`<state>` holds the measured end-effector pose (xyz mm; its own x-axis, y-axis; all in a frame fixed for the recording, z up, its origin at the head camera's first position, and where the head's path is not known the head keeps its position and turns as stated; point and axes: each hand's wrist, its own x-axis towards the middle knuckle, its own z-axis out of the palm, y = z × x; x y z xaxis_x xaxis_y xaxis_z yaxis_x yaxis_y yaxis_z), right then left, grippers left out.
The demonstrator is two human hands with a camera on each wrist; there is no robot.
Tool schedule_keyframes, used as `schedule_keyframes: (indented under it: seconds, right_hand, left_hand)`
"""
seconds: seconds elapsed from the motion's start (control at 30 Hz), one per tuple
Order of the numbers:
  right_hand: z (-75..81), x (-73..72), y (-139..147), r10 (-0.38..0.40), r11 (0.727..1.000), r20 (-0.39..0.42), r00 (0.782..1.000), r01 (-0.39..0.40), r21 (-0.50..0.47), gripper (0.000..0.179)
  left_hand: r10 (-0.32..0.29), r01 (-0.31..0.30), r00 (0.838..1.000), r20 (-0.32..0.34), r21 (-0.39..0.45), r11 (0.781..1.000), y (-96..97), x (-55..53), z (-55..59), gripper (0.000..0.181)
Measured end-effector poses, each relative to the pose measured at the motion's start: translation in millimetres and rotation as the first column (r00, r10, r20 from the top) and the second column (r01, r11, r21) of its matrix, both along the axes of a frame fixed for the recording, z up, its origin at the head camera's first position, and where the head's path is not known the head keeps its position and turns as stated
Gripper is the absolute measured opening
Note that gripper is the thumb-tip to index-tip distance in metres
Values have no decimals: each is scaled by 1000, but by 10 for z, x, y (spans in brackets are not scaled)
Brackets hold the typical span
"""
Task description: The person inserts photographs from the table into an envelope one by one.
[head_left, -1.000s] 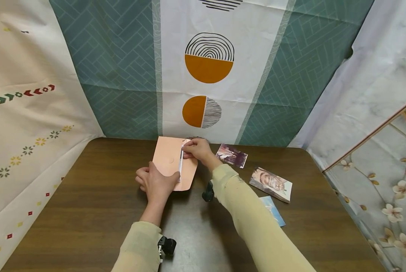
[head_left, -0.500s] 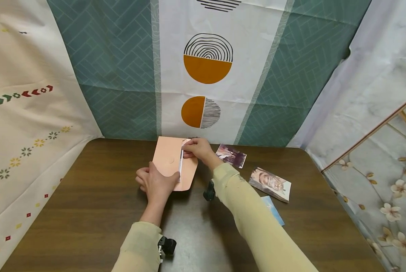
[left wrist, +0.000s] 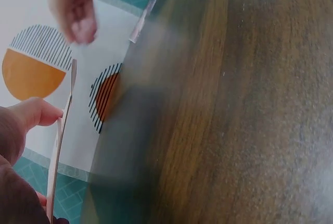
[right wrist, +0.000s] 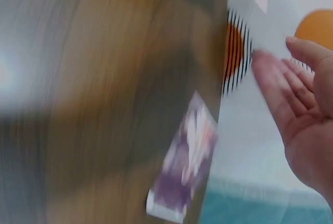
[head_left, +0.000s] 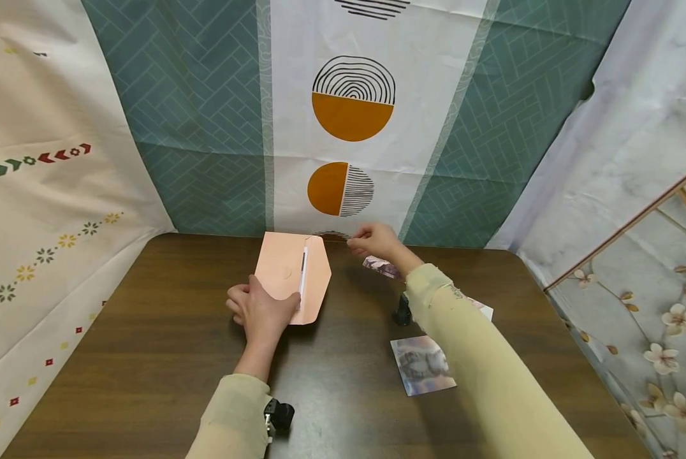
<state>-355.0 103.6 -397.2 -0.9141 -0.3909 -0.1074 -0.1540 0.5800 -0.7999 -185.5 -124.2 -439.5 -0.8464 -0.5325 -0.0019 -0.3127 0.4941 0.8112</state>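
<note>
The left hand [head_left: 264, 305] pinches a flat, peach-coloured paper envelope [head_left: 277, 268] at its 7 o'clock edge, the thumb pressed on the face turned to the wearer and the other fingers behind. In the left wrist view the envelope shows edge-on between thumb and fingers. Its plain peach pointed flap [head_left: 319, 280] lies unfolded toward 3 o'clock, and along the opening at the flap's base shows a narrow white strip with a dark edge [head_left: 303, 271]. With the envelope as the clock's centre in the head view, the right hand [head_left: 375, 240] is at 2 o'clock, apart from it and holding nothing; the right wrist view shows its fingers extended and the thumb away from them. Just below that hand, at 3 o'clock, a purple-and-white printed photo card [head_left: 381, 266] lies on the brown wood-grain table [head_left: 148, 357], partly hidden by the hand. At 4 o'clock lies a squarish, glossy, blue-grey printed card [head_left: 423, 366], its far side beneath the line of the right pale-yellow sleeve [head_left: 481, 357]. Just past 3 o'clock, farther out, a pale printed corner [head_left: 484, 310] shows beyond that sleeve. At 12 o'clock hangs a white cloth panel with orange-and-striped circles [head_left: 297, 76].
</note>
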Motion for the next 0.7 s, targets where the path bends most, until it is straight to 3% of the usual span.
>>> schedule_keyframes:
  seconds: [0.1,0.2,0.3,0.4,0.7]
  right_hand:
    - [-19,-19,255,31,965,-141,990,7,262,24]
    - [-66,-17,473,47,909,-227,973,52,413,25]
    - [-130,7,652,36,879,-265,964,96,467,27]
    - [-214,52,788,49,866,-289,956,104,490,29]
    - [-526,282,1010,173,817,-385,907,86,570,27]
  left_hand:
    - [-1,1,1000,0,0,1000,-4,2,-14,102]
    - [-4,4,1000,0,2,1000,-2,1,-21,102]
    - [-11,11,1000,3,2,1000,2,4,-20,102]
    - [-13,13,1000,8,2,1000,1,6,-28,102]
    - [-20,20,1000,12,-3,1000,2,4,-42,103]
